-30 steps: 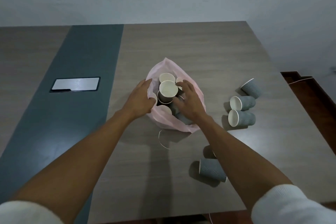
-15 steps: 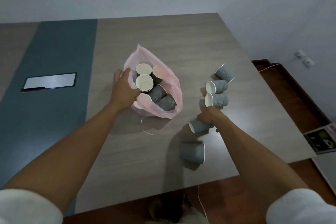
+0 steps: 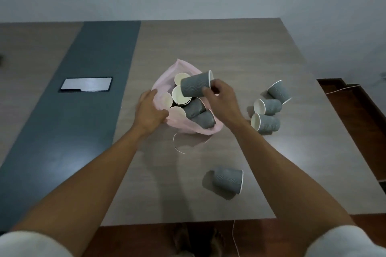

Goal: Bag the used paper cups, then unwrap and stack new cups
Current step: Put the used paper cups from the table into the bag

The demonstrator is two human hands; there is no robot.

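Right hand (image 3: 221,101) pinches a grey cup (image 3: 195,86) by its rim end, held sideways above the pink bag (image 3: 189,126) at frame centre. Left hand (image 3: 148,111) grips the bag's left edge. Four cups lie on the table (image 3: 240,48): three right (image 3: 268,116), one lower centre (image 3: 228,180).

No text, labels, brands or numbers can be read on anything here
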